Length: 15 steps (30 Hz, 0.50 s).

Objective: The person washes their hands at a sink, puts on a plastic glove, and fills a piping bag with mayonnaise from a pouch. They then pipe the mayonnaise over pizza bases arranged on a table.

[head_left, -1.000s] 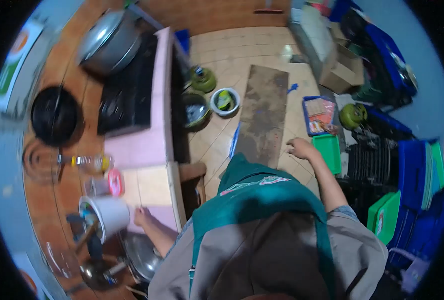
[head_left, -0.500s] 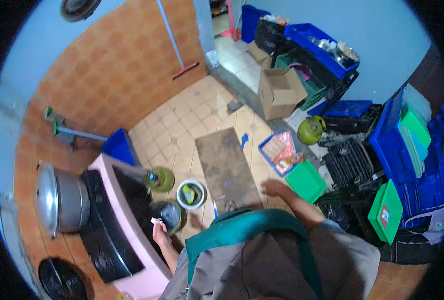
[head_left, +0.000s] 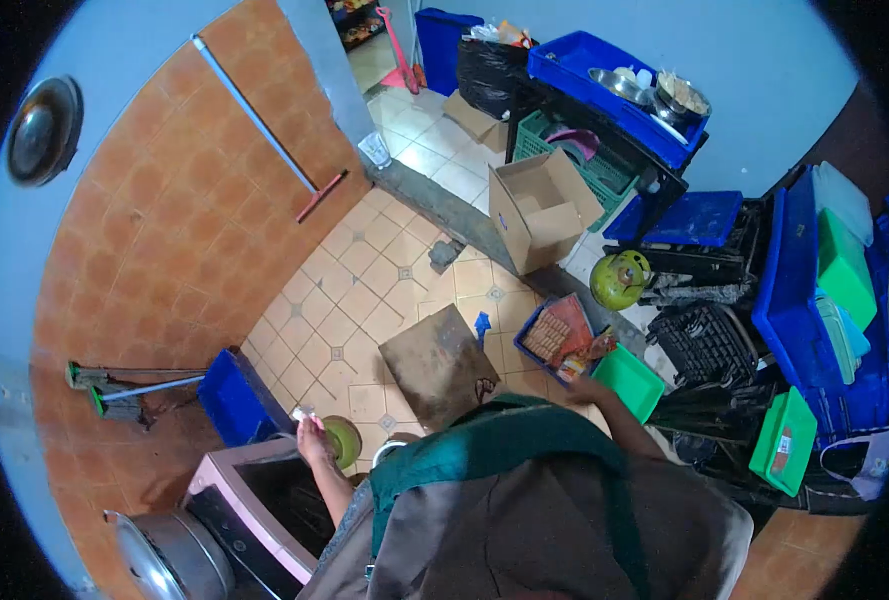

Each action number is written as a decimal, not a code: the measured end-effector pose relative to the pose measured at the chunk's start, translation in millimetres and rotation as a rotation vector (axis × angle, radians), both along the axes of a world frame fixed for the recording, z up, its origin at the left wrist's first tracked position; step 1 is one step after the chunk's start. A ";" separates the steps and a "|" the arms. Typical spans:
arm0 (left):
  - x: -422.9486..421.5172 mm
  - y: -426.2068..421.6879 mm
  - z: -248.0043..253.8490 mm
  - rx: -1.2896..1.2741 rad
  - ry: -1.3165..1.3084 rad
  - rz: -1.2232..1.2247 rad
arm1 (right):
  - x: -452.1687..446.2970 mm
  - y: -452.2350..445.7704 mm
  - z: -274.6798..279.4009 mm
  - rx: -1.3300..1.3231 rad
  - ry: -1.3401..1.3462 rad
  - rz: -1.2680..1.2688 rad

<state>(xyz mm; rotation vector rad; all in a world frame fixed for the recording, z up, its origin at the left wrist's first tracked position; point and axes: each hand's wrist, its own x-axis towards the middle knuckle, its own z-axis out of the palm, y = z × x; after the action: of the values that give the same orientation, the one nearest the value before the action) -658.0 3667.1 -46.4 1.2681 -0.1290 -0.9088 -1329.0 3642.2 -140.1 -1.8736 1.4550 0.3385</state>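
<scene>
My left hand (head_left: 314, 441) is closed on a small white crumpled piece (head_left: 304, 412), too small to name surely. It is held above the floor near the pink-edged stove (head_left: 239, 470), partly in front of a green gas cylinder (head_left: 343, 440). My right hand (head_left: 586, 390) reaches down at the near edge of a blue tray (head_left: 536, 352) on the floor; its fingers are not clear. In the tray are rows of brownish pieces (head_left: 550, 335) and red-orange packets (head_left: 576, 312). A green lid (head_left: 632, 382) lies right beside that hand.
A brown board (head_left: 434, 360) lies on the tiles ahead of me, with a white tub (head_left: 388, 450) partly hidden by my apron. An open cardboard box (head_left: 544, 215), another gas cylinder (head_left: 619, 280) and stacked blue crates (head_left: 789, 270) stand right. A large pot (head_left: 179, 560) sits on the stove.
The view has shifted forward. My right hand has moved from beside the board to the tray's edge. My left hand, still holding the white piece, has moved forward along the stove, away from the dark basin.
</scene>
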 end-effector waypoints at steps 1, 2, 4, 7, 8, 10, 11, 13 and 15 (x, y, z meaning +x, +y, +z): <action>4.9 -11.0 -12.5 0.002 0.027 0.002 | 19.3 -54.6 8.7 -0.123 0.061 0.080; 6.8 -23.2 -18.2 0.030 0.020 -0.004 | 47.0 -96.4 74.3 -0.207 -0.041 0.021; -15.1 -55.1 13.6 0.135 0.039 0.045 | 84.1 -183.1 108.5 -0.324 -0.125 0.091; -1.4 -103.8 2.0 0.162 0.019 0.045 | 115.9 -298.1 57.4 -0.391 -0.218 0.196; 6.7 -121.9 -7.1 0.159 -0.022 0.026 | 139.3 -321.4 84.5 -0.420 -0.267 0.113; 9.4 -170.8 -13.8 0.155 -0.001 0.054 | 158.7 -360.1 115.4 -0.336 -0.293 0.044; 14.9 -193.9 -30.4 0.117 -0.036 0.005 | 166.8 -376.1 121.2 -0.225 -0.274 0.053; 14.4 -274.8 -52.3 0.151 -0.149 -0.053 | 176.7 -424.2 128.5 -0.102 -0.250 0.024; -9.9 -362.5 -32.8 0.042 -0.046 -0.224 | 162.7 -437.3 124.0 -0.023 -0.193 -0.008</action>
<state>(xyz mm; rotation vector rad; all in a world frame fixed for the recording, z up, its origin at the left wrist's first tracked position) -668.0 3304.6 -79.2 1.3321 -0.2944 -1.0787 -1166.3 3204.9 -16.0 -1.8628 1.3401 0.1335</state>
